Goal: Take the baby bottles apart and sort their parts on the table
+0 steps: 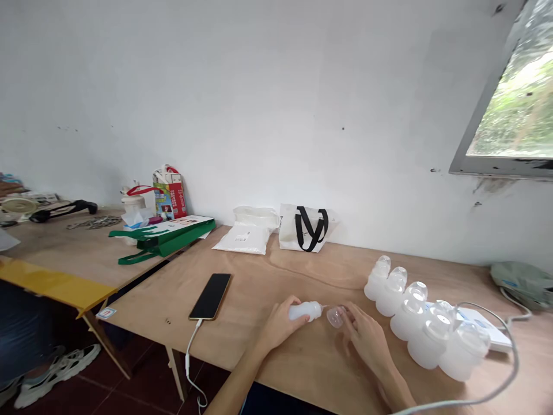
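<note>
My left hand (280,324) grips a white plastic baby bottle (305,311), which lies on its side above the plywood table (302,271). My right hand (367,340) pinches a clear plastic bottle cap (334,317) by the bottle's neck, and its fingers partly hide the cap. Just right of my right hand, several white bottles with clear caps (425,328) stand in a cluster. A black smartphone (210,296) lies to the left of my left hand, with a white cable (189,363) running off the table edge.
White packets (244,239) and a white bag with black handles (305,227) stand by the wall. A grey-green bag (522,285) and a white cord (514,363) lie at right. A second table (73,253) holds a green bag (162,242). A seated person's leg and shoe (56,369) show at left.
</note>
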`<action>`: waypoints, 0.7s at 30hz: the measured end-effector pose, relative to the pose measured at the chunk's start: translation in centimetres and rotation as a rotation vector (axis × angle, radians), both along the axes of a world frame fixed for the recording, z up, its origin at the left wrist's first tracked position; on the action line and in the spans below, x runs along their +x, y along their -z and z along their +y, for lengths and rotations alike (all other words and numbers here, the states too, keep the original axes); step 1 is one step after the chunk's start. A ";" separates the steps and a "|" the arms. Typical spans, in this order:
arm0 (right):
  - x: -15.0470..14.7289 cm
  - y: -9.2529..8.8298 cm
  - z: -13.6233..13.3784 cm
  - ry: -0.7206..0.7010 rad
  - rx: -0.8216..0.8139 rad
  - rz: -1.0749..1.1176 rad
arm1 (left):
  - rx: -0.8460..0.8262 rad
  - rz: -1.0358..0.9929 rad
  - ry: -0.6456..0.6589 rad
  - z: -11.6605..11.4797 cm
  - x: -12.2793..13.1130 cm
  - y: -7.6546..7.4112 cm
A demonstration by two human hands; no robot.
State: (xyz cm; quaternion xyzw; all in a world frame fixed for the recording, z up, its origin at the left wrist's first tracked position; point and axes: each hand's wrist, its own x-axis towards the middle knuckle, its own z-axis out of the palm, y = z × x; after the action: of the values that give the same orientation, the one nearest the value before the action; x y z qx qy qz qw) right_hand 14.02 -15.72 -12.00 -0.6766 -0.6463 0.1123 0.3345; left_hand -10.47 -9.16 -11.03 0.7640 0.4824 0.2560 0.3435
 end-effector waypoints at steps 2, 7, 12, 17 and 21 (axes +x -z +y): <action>0.2 0.0 0.0 0.073 -0.002 0.026 | -0.011 -0.009 0.004 0.0 0.0 -0.2; 0.7 -0.1 0.0 0.209 -0.002 0.044 | -0.023 -0.017 0.030 -0.2 0.0 -0.7; 0.7 -0.2 0.1 0.184 -0.007 0.148 | -0.021 -0.054 0.113 -0.5 0.0 -0.9; -1.5 -0.1 0.2 -0.007 -0.039 0.610 | 0.028 -0.163 0.179 -0.8 0.2 -1.5; -3.3 0.0 -0.1 0.044 0.080 0.584 | 0.019 -0.168 0.229 -1.7 0.1 -2.7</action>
State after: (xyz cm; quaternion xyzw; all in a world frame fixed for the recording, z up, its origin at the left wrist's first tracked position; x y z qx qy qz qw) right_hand 10.69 -15.79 -11.95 -0.6158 -0.5116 0.2693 0.5352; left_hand -10.34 -10.87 -8.30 0.7934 0.3590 0.2826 0.4022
